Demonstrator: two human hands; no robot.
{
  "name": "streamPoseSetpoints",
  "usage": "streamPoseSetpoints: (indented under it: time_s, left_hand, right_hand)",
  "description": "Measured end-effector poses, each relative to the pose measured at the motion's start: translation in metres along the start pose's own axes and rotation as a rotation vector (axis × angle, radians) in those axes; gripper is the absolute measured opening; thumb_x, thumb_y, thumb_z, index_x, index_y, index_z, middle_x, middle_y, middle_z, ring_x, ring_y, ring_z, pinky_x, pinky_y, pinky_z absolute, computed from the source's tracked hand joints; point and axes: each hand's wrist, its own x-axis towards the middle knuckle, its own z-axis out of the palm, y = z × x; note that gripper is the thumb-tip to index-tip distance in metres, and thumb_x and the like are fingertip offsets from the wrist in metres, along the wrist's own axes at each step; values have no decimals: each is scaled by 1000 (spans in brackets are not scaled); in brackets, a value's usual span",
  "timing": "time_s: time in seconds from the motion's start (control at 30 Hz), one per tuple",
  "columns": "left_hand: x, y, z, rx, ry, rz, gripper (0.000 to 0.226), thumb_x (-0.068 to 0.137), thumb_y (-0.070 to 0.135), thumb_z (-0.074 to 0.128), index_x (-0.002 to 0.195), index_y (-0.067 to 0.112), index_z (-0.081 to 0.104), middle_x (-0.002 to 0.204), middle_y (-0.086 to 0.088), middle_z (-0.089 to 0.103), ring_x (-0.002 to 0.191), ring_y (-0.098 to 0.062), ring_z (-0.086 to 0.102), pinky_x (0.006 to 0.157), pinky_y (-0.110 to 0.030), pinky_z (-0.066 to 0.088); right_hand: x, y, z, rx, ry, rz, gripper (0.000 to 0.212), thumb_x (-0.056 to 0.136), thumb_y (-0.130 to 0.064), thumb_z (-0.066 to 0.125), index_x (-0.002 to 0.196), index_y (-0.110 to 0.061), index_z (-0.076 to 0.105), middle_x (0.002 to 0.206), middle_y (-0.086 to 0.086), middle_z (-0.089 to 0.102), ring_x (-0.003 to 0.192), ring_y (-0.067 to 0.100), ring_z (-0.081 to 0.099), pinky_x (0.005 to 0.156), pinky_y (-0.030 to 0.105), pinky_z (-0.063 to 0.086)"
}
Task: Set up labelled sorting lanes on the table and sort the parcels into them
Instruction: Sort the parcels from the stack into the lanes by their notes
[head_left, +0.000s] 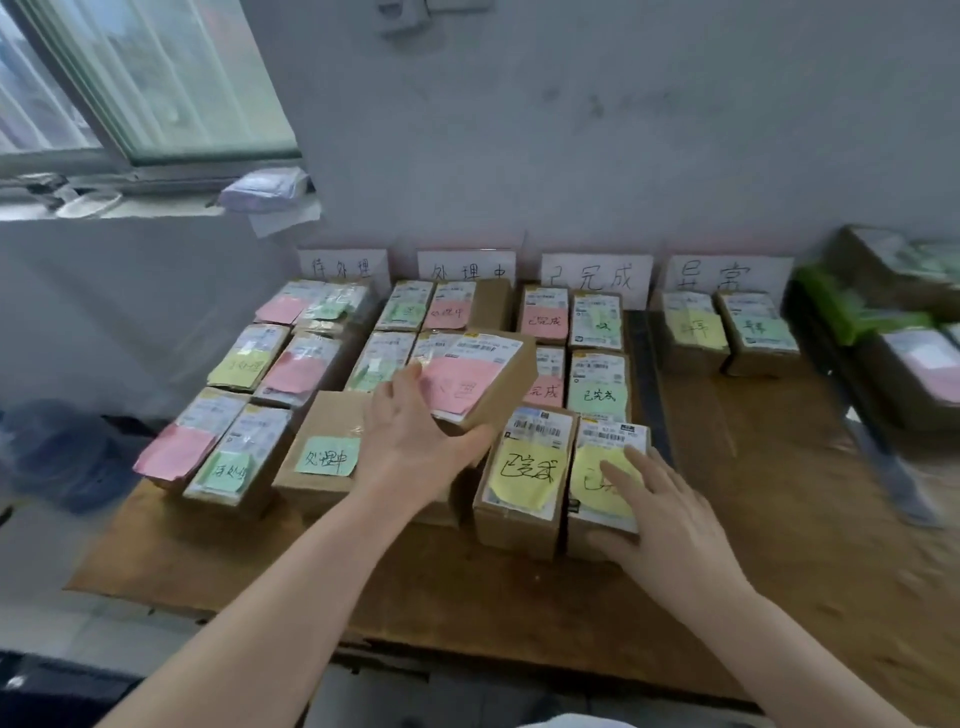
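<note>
While both hands work over the near rows, a wooden table (769, 519) fills most of the view, set against a grey wall (623, 130) with a window (156, 78) at far left. Brown parcels (597, 322) lie on the table in four lanes that run from the far edge toward the near one. Most carry a printed label and a pink, green or yellow note. The rightmost lane has only two parcels, side by side at the far end. A pile (893, 270) of more packages sits at far right, apart from the lanes. Four white signs (596, 278) with handwritten characters lean on the wall, one at the far end of each lane.

A wide box (332, 415) with a green note (327, 457) lies at the near end of the second lane. Just right of it, the left hand (415, 441) grips a parcel (498, 364) that is raised and tilted above the second lane. The thumb lies on top beside its pink note (457, 387), and the fingers curl under the near edge. The right hand (670, 519) rests on the nearest parcel on the right side of the third lane. Its fingers are spread flat across the yellow note (597, 483), and the thumb lies against the parcel's near end. That parcel touches a neighbour (540, 431) on its left, which also bears a yellow note.
</note>
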Motion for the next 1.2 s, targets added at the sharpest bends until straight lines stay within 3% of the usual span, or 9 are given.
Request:
streamPoseSetpoints:
  time_s: [0.23, 0.43, 0.73, 0.97, 1.2]
  left_hand:
    - [13, -33, -14, 2, 40, 60, 110, 70, 56, 79, 152, 24, 12, 147, 0, 30, 137, -19, 26, 111, -40, 33]
    - [19, -71, -35, 9, 21, 76, 117, 67, 61, 80, 152, 29, 7, 149, 4, 27, 141, -17, 23, 114, -37, 28]
    - [27, -134, -67, -116, -40, 137, 89, 71, 57, 78, 142, 38, 27, 135, 8, 32, 124, -10, 30, 96, -28, 38]
    - [39, -163, -81, -136, 49, 118, 121, 62, 51, 87, 149, 33, 5, 147, 7, 28, 138, -15, 27, 108, -40, 37]
    - [47, -182, -81, -187, 51, 143, 130, 59, 48, 90, 149, 36, -2, 148, 7, 27, 140, -16, 26, 110, -41, 35]
  right_hand:
    - [25, -66, -9, -30, 99, -41, 62, 96, -46, 50, 150, -34, 23, 160, -9, 13, 149, 14, 0, 118, 38, 14]
    - [48, -132, 0, 58, 153, -106, 57, 98, -29, 50, 150, -29, 26, 156, -8, 28, 148, 13, 11, 118, 36, 16]
    - [63, -209, 26, 193, 155, -161, 61, 99, -22, 50, 153, -21, 22, 153, -4, 33, 143, 8, 23, 113, 23, 22]
    - [69, -250, 38, 260, 171, -143, 59, 99, -18, 46, 153, -20, 23, 152, -2, 36, 141, 10, 28, 112, 22, 24]
    - [61, -275, 46, 284, 160, -67, 61, 100, -23, 47, 154, -25, 17, 153, -7, 34, 141, 8, 28, 112, 23, 25]
